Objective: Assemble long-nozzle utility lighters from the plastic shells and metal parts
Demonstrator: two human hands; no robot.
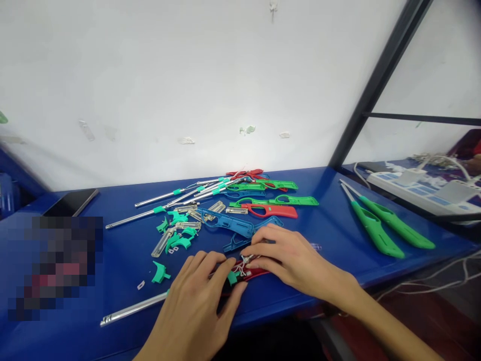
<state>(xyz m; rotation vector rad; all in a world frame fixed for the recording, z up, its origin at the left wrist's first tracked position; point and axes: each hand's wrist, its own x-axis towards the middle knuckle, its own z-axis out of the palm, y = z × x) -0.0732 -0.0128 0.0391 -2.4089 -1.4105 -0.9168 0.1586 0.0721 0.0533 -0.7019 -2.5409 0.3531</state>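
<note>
A partly assembled long-nosed gas lighter lies near the table's front edge, its metal tube (131, 309) pointing left and its red handle shell (256, 273) under my fingers. My left hand (197, 293) is closed over the middle, with thumb and fingertips beside a teal trigger piece (233, 277). My right hand (287, 255) pinches at the shell's inside, where thin white wires (246, 266) and a small metallic part show. My fingers partly hide the handle's inside. Just behind my hands sit blue handle shells (229, 224), and loose teal triggers (161, 272) lie to the left.
Clear fuel tanks (162, 244), several metal tubes (131, 218), and green (298, 200) and red shells (272, 210) are piled towards the wall. Two closed green lighters (376, 228) lie right. A phone (71, 202) is left; a power strip (424, 188) stands beyond the black frame (370, 95).
</note>
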